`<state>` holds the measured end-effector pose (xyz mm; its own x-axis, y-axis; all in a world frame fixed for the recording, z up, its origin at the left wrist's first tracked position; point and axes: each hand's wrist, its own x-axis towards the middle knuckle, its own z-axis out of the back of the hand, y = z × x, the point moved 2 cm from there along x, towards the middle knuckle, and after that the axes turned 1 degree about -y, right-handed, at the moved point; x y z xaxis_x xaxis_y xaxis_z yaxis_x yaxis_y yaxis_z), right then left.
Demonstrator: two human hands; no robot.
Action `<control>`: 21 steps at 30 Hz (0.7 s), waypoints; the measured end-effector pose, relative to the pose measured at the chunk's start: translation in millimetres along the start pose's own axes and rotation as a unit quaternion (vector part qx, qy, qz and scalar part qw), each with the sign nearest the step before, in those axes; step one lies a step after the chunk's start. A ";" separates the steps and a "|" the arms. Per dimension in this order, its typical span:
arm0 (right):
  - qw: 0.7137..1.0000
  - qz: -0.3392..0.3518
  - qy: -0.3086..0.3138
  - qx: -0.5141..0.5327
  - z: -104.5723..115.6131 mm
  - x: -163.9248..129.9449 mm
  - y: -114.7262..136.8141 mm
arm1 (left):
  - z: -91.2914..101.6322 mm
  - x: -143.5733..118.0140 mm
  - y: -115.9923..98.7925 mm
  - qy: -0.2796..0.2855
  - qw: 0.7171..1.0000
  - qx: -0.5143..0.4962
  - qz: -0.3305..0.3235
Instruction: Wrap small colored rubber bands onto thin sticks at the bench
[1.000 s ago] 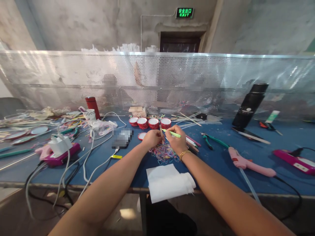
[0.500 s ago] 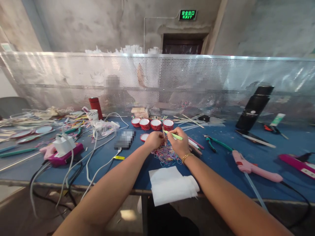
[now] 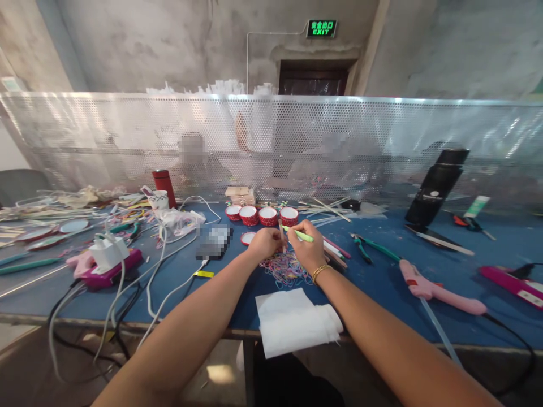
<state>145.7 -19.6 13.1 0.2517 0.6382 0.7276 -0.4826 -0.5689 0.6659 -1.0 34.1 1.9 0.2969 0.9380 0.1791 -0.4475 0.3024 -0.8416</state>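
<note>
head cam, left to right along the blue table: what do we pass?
Magenta glue gun with white charger on it → red flask → left hand → right hand holding a green pen → teal pliers → pink glue gun → black bottle

Matt blue table (image 3: 382, 282), perforated shiny metal screen (image 3: 382, 141), soft white cloth (image 3: 297, 322)

blurred phone (image 3: 214, 234), hidden fingertips
</note>
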 end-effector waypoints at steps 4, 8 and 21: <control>1.000 0.005 -0.016 -0.008 1.8 1.0 0.1 | -1.2 1.1 1.8 0.014 1.000 -0.024 0.013; 1.000 0.011 0.000 0.007 0.1 -1.0 3.3 | -0.4 -2.1 -2.3 0.002 1.000 -0.022 0.016; 1.000 0.007 -0.017 -0.010 -0.2 -0.3 1.0 | -1.1 -1.9 -3.1 0.009 0.999 -0.034 0.020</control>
<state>145.0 -20.3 13.5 0.2727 0.6117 0.7426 -0.5036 -0.5669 0.6519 0.8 31.2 3.5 0.2955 0.9456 0.1365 -0.4015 0.2525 -0.8804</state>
